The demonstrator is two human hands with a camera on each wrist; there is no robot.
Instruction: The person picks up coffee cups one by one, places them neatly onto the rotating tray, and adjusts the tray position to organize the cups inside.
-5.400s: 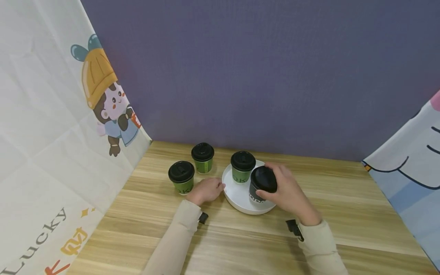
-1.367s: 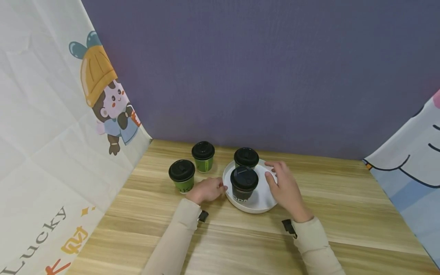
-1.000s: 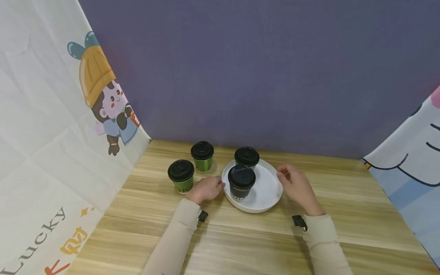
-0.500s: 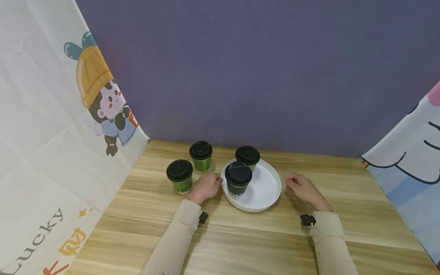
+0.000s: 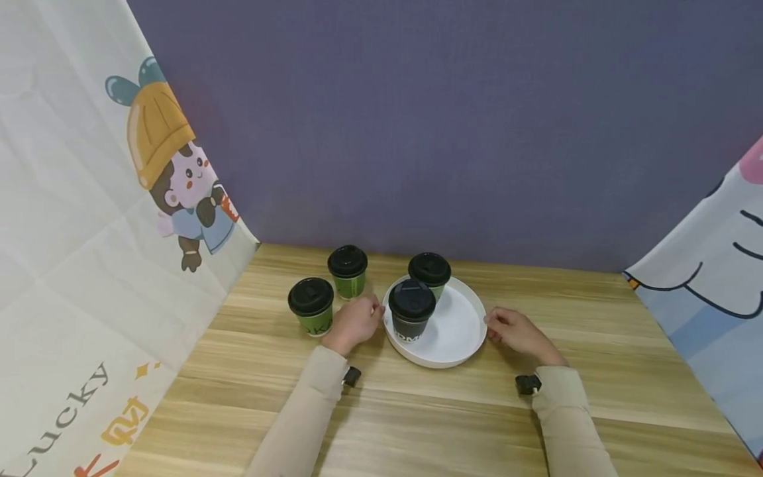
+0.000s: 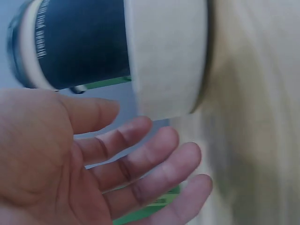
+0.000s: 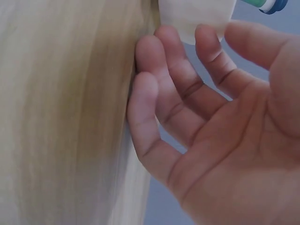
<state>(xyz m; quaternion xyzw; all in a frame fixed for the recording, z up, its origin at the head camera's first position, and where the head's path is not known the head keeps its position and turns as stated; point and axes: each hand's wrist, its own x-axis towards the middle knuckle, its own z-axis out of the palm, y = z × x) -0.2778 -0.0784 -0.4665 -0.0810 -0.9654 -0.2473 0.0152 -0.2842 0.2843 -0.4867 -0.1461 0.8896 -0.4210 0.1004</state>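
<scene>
A round white tray (image 5: 459, 331) with a low wall lies on the table. On its left part stands a dark paper coffee cup (image 5: 410, 329) with a black lid, white letters on its side. Behind it, partly hidden, is a green paper coffee cup (image 5: 440, 291), also black-lidded. My left hand (image 5: 356, 323) is at the tray's left side; in the left wrist view its fingers are loosely bent, the tips close to the tray wall (image 6: 166, 56). At the right side, my right hand (image 5: 517, 331) has relaxed fingers, with thumb and index fingertips right at the wall.
Left of the tray stand two more green coffee cups with black lids, one at the front (image 5: 312, 308) beside my left hand and one behind (image 5: 348, 273). A dark purple-grey backdrop (image 5: 441, 132) rises along the table's back edge.
My right hand let go of the dark cup, which now stands further left on the tray. That hand drew off to the right, then came back to the tray's right edge. My left hand stayed.
</scene>
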